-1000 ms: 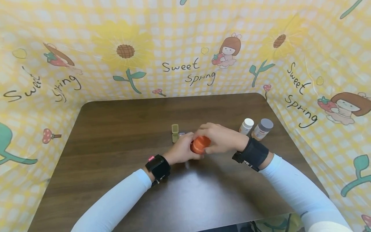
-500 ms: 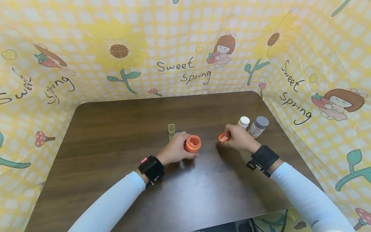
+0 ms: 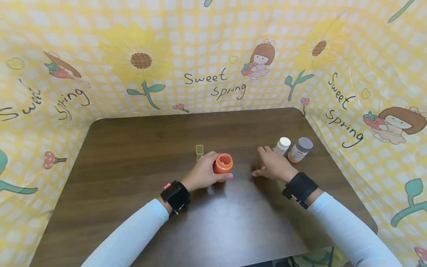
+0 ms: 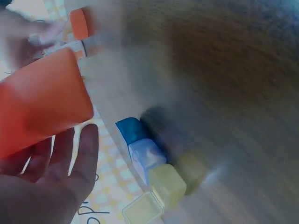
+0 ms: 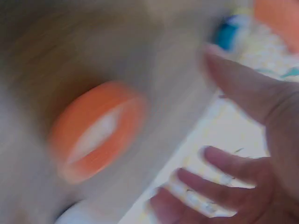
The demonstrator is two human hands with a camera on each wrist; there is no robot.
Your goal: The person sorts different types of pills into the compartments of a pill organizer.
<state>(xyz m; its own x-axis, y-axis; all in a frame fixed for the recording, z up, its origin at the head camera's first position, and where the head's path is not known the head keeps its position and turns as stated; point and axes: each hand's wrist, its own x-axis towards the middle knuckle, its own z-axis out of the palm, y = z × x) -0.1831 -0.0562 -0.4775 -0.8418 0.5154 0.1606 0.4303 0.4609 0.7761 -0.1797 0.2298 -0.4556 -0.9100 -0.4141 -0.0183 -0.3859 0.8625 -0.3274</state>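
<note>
My left hand grips an orange bottle, whose mouth is uncapped and faces up. Just beyond that hand, partly covered by it, is a small pill box. In the left wrist view its blue, lilac and yellow compartments show in a row, with the yellow lid flipped up. My right hand is low over the table with fingers spread, holding nothing. An orange cap with a white inside lies on the table, apart from the right fingers; the head view hides it behind the hand.
Past the right hand stand a white-capped bottle and a larger grey-capped bottle, side by side. Yellow checked cloth walls the brown table at the back and both sides.
The right hand has taken the orange cap off the bottle, carried it right and let it go on the table. The left hand keeps its hold on the bottle.
</note>
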